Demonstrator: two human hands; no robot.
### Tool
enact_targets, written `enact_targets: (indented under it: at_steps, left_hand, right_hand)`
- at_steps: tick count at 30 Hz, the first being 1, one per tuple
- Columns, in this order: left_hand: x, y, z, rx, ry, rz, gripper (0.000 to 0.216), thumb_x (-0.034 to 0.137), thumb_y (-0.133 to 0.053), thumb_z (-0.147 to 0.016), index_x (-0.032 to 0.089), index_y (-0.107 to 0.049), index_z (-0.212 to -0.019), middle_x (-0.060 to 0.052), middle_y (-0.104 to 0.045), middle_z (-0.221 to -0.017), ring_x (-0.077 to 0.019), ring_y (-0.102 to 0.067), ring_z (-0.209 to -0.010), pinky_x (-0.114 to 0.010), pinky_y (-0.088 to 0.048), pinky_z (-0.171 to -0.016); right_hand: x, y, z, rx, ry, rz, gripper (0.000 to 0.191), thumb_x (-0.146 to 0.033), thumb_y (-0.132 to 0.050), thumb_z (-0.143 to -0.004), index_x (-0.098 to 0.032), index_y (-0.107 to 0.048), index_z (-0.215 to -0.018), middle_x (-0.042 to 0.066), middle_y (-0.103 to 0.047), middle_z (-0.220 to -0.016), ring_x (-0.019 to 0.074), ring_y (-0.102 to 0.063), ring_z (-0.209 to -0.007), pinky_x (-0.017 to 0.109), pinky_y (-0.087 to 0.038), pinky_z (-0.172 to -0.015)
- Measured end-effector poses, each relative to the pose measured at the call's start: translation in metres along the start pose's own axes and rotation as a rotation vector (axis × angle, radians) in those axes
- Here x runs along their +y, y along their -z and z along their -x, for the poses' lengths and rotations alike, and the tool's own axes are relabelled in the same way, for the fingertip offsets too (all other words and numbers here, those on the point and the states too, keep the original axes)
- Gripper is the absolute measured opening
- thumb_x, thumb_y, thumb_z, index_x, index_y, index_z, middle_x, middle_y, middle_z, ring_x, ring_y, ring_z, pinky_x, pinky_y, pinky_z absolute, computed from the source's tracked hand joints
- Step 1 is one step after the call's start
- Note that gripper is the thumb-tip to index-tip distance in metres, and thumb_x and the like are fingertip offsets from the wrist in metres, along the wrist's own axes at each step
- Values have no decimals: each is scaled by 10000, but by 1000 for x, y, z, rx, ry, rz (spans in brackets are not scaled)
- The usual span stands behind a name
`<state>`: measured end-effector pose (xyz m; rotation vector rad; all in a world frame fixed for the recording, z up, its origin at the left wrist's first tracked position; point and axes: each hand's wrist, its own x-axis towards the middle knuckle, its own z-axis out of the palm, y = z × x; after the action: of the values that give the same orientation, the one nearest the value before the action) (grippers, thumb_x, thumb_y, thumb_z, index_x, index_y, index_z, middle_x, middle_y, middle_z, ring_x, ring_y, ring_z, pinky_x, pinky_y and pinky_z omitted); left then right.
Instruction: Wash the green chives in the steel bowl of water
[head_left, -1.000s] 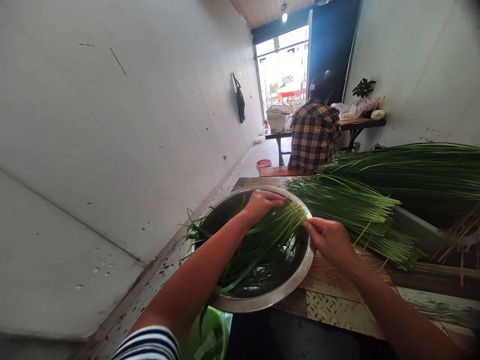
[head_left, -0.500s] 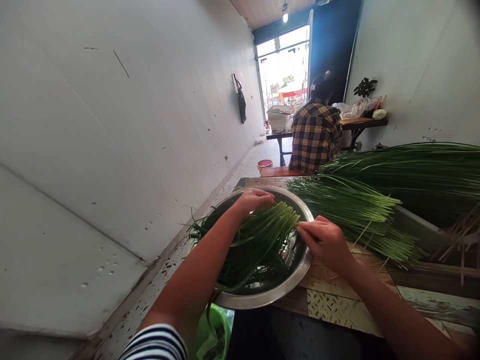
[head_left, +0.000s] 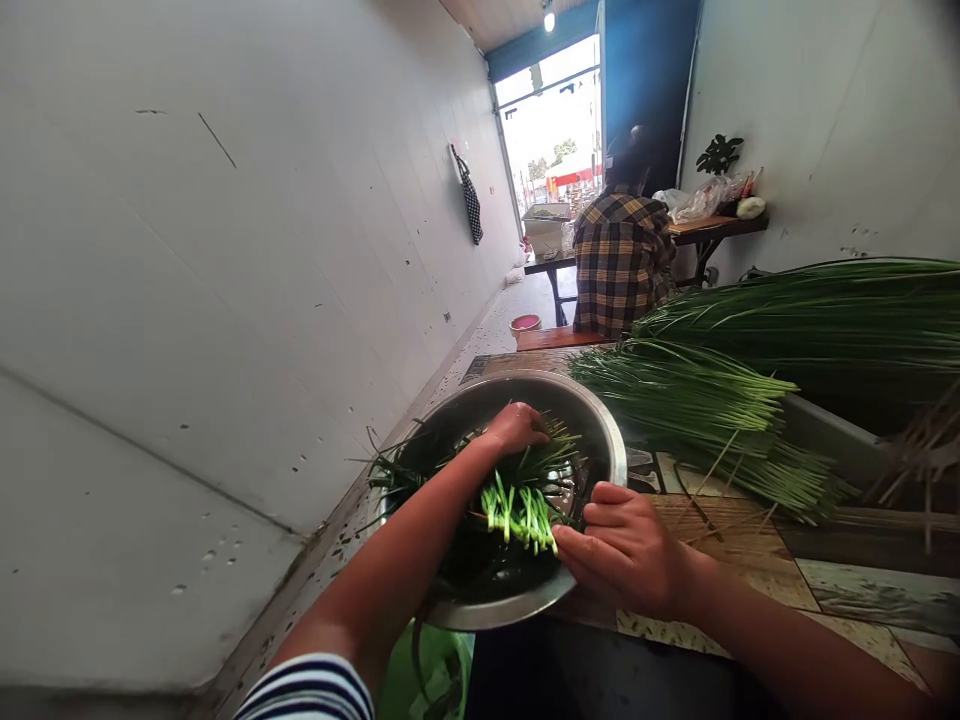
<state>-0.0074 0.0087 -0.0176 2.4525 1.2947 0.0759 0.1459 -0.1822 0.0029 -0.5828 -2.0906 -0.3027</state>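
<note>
Inside a wide steel basin (head_left: 611, 430) lie dark green garlic chives (head_left: 517, 515), their pale cut ends turned toward my right side. My left hand (head_left: 519, 428) reaches into the basin, fingers curled down over part of the bunch. At the basin's near right rim, my right hand (head_left: 630, 550) is closed, with thumb and forefinger pinched at the tip of a chive end. What lies under my left fingers is partly hidden. To the right of the basin, a larger pile of garlic chives (head_left: 712, 400) rests on the table.
The wood-patterned table (head_left: 735, 550) carries loose straw-like stalks and a grey tray edge (head_left: 832, 430). Below the basin stands a green bucket (head_left: 427, 670). A person in a plaid shirt (head_left: 619, 260) sits ahead, back turned. A white wall (head_left: 262, 300) runs along the left.
My left hand has lowered the chives into the basin and sits deeper in it. My right hand has moved down and left along the rim. Bright chive ends now fan out separately.
</note>
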Motion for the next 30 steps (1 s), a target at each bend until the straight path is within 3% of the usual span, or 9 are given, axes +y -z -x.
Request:
enact_targets:
  at_steps: [9, 15, 20, 22, 25, 28, 30]
  left_hand:
    - [-4, 7, 7, -22, 31, 122, 388, 159, -721, -617, 181, -738, -1004, 0, -651, -623, -129, -539, -591, -228, -409, -617]
    - [-6, 8, 6, -17, 64, 121, 295, 97, -698, -591, 158, -766, -871, -12, -654, -612, -125, -534, -576, -236, -421, -606]
    - [-10, 11, 4, 118, 140, 268, 222, 95, -662, -614, 174, -769, -791, -16, -684, -649, -128, -568, -620, -232, -454, -644]
    - [-11, 13, 5, 182, 169, 371, 191, 126, -667, -628, 168, -766, -786, -19, -684, -646, -126, -573, -623, -229, -461, -639]
    - [-8, 16, 8, 221, 170, 587, 218, 223, -678, -670, 153, -759, -859, -36, -702, -710, -121, -577, -617, -230, -466, -617]
    - [0, 20, 11, 231, 130, 762, 311, 308, -696, -682, 155, -742, -949, -44, -712, -771, -107, -569, -603, -230, -464, -611]
    - [8, 23, 13, 230, 107, 813, 349, 358, -710, -677, 156, -737, -960, -44, -710, -771, -101, -561, -598, -229, -456, -605]
  right_hand:
    - [3, -3, 0, 45, -20, -44, 45, -100, -565, -820, -132, -595, -829, -76, -466, -454, 74, -350, -455, 278, -275, -541]
    - [3, -4, 4, 24, -30, -50, 38, -107, -577, -819, -127, -606, -832, -66, -481, -454, 74, -345, -467, 281, -278, -547]
    - [2, -6, 4, 39, -80, -50, 61, -133, -573, -830, -143, -628, -807, -61, -489, -451, 71, -356, -460, 272, -296, -551]
    - [6, -6, 4, 54, -221, -67, 109, -167, -568, -841, -159, -644, -764, -42, -529, -481, 70, -396, -462, 266, -321, -562]
    - [20, -5, 8, 60, -605, -66, 179, -258, -555, -856, -179, -676, -751, -1, -617, -571, 92, -493, -520, 259, -372, -595]
    - [40, 0, 11, -20, -951, -103, 248, -343, -527, -857, -188, -703, -775, 10, -659, -628, 121, -547, -563, 250, -376, -560]
    - [49, 4, 11, -82, -1077, -164, 286, -374, -511, -849, -186, -712, -771, 7, -663, -635, 126, -554, -559, 246, -367, -535]
